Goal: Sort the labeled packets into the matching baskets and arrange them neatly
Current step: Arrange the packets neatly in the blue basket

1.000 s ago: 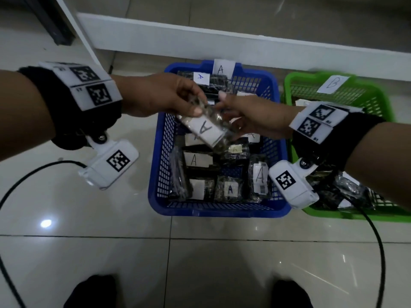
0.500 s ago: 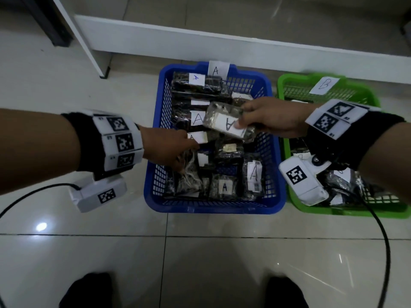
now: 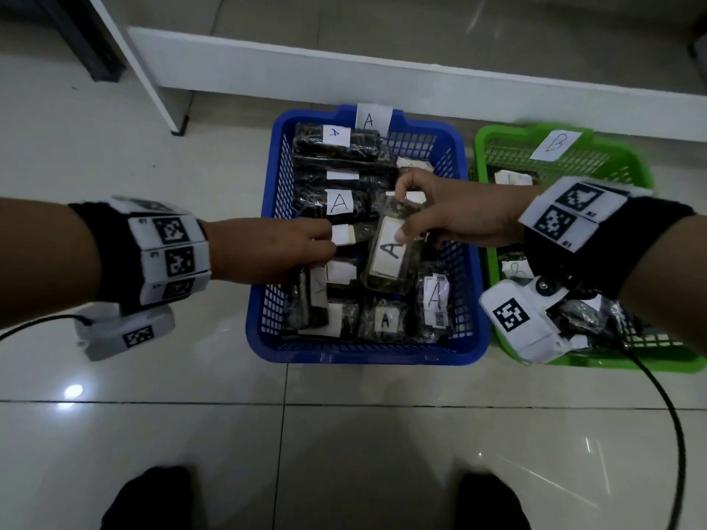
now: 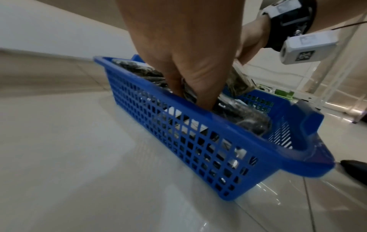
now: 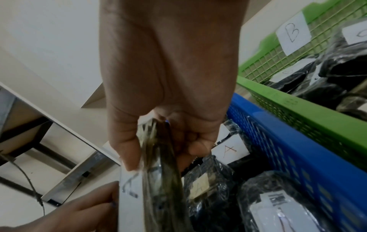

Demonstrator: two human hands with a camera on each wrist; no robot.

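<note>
A blue basket (image 3: 367, 353) tagged A (image 3: 373, 118) holds several dark wrapped packets with A labels. My right hand (image 3: 401, 212) pinches one clear packet with a white A label (image 3: 390, 258) by its top end, low over the middle of the basket. The right wrist view shows that packet (image 5: 158, 188) edge-on between thumb and fingers. My left hand (image 3: 325, 246) reaches into the basket's left side. Its fingers (image 4: 200, 94) dip between the packets and pinch a dark packet (image 4: 187, 91) standing on edge.
A green basket (image 3: 612, 363) tagged B (image 3: 554, 145) stands right of the blue one and holds B packets (image 5: 309, 84). A white ledge (image 3: 382, 78) runs behind both baskets. Tiled floor and my two shoes lie in front; a black cable (image 3: 665, 415) trails at right.
My right hand has lowered the A packet toward the basket's middle and turned it lengthwise. My left hand, after letting that packet go, has pushed deeper into the basket's left side.
</note>
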